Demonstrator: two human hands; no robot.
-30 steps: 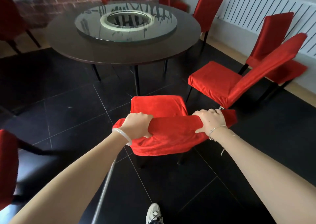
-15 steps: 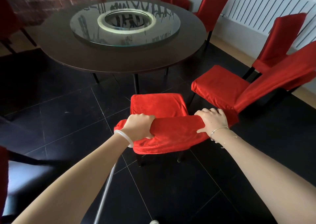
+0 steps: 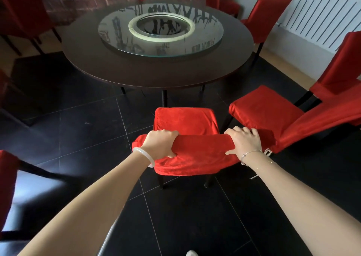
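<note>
A chair with a red fabric cover [image 3: 185,121] stands on the black tiled floor just short of the round dark table [image 3: 156,70], its seat facing the table. My left hand [image 3: 161,143] grips the left part of the backrest top, fingers curled over the front. My right hand [image 3: 244,140] grips the right part of the same backrest. Between the two hands the red backrest edge shows.
A second red chair [image 3: 269,109] stands close on the right, almost touching the one I hold. More red chairs ring the table. A glass turntable [image 3: 160,29] sits on the table. A white radiator [image 3: 322,15] lines the right wall. Another chair [image 3: 7,177] is at the left edge.
The chair and I have moved closer to the table. Both hands keep the same grip on the backrest.
</note>
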